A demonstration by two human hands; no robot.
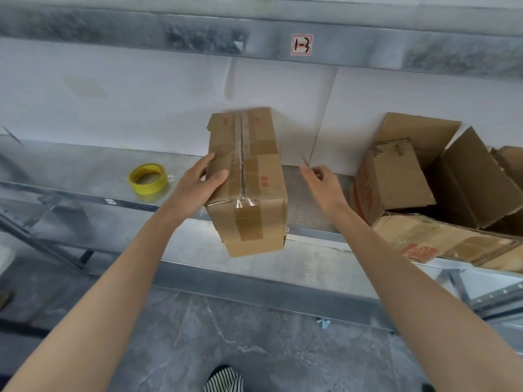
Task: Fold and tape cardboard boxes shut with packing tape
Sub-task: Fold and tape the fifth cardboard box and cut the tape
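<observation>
A closed cardboard box (pixel 254 176) lies on the metal shelf (pixel 85 171), its near end overhanging the front edge. Clear tape runs along its top seam and down the near end. My left hand (pixel 198 185) rests on the box's left top edge, thumb on top, fingers along the side. My right hand (pixel 319 179) hovers just right of the box with fingers loosely curled, touching nothing that I can see. A roll of packing tape with a yellow core (pixel 147 178) lies flat on the shelf, left of the box.
Several open and flattened cardboard boxes (pixel 424 179) are piled on the shelf at the right. A white wall panel stands behind the shelf, an upper shelf beam with a label (pixel 302 45) above. Grey tiled floor lies below.
</observation>
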